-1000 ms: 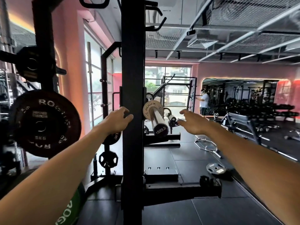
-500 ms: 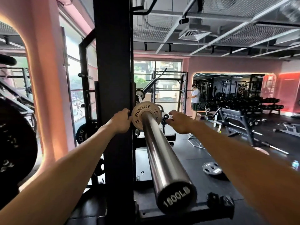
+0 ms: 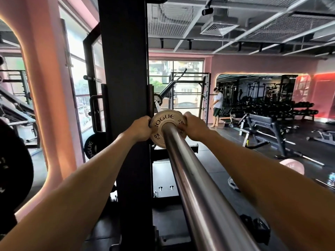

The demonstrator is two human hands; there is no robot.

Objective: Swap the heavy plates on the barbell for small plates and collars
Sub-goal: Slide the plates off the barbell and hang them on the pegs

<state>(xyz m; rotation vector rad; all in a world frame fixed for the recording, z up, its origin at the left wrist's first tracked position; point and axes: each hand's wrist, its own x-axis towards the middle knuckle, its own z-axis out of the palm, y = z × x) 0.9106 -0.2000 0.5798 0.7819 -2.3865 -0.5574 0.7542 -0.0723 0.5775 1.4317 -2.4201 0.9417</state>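
**A:** What sits nearest the camera?

**B:** A thick polished steel barbell sleeve [image 3: 183, 167] runs from 5 o'clock at the bottom edge up toward the centre. Two bare forearms reach along either side of it.

**A:** And at the end of that reach?

**B:** A small tan round plate [image 3: 164, 118], printed with part of "ROGUE" and "0.5 KG", is threaded on the sleeve just right of a black steel rack upright [image 3: 125, 105]. The left hand [image 3: 140, 128] grips its rim at 9 o'clock, fingers curled over the edge. The right hand [image 3: 194, 126] clasps the rim at 3 o'clock, thumb on the face. The plate lies squarely between the two hands.

**A:** How far along is the swap?

**B:** No heavy plate shows on this sleeve, so that part looks done. The small plate looks close to seated. No collar is visible on the bar; that likely remains.

**A:** Beyond?

**B:** At 2 o'clock, a black weight bench [image 3: 262, 129]; further off, a standing person [image 3: 217, 107].
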